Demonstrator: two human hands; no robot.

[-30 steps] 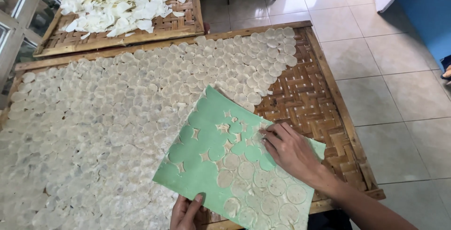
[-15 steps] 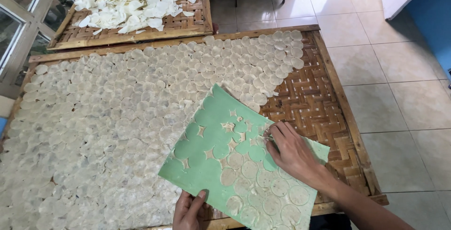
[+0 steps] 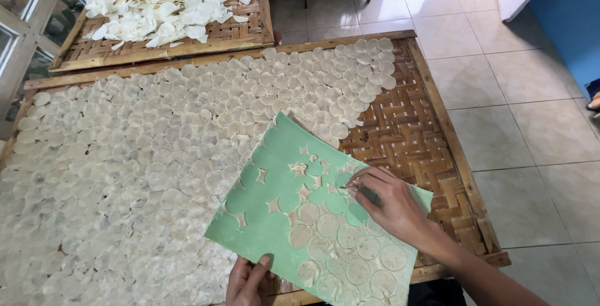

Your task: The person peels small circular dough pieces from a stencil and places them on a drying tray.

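Resting right hand (image 3: pixel 390 209) on green board (image 3: pixel 275 231)

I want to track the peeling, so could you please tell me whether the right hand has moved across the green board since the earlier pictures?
No, barely: the right hand stays on the green board near its right edge, fingertips at the same bare patch.

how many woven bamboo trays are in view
2: the large tray under the green board and both hands, covered in thin discs, and a smaller tray beyond it, heaped with white chips.
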